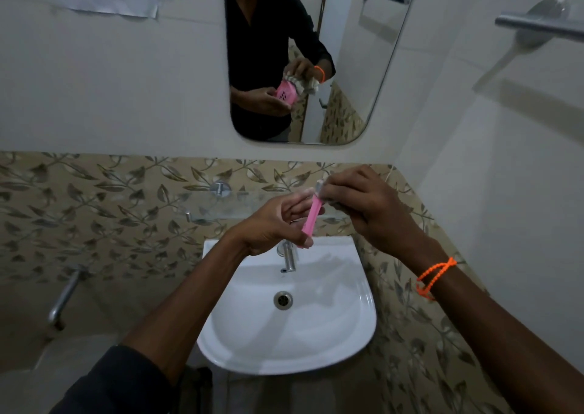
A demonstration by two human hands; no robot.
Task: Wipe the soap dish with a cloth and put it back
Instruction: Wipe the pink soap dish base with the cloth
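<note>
A pink soap dish (311,219) is held edge-on above the white sink (335,344). My left hand (273,225) grips its lower part, fingers curled round it. My right hand (363,206), with an orange bracelet on the wrist, pinches a pale cloth (320,187) against the dish's top edge. Most of the cloth is hidden under my fingers. The mirror (357,75) shows the dish's perforated face and the cloth bunched over its upper end.
A chrome tap (289,257) stands at the sink's back, a drain (282,299) in the bowl. A glass shelf (221,205) runs along the leaf-patterned tiles. A second tap (63,299) sticks out at lower left. Towel bar (540,26) at upper right.
</note>
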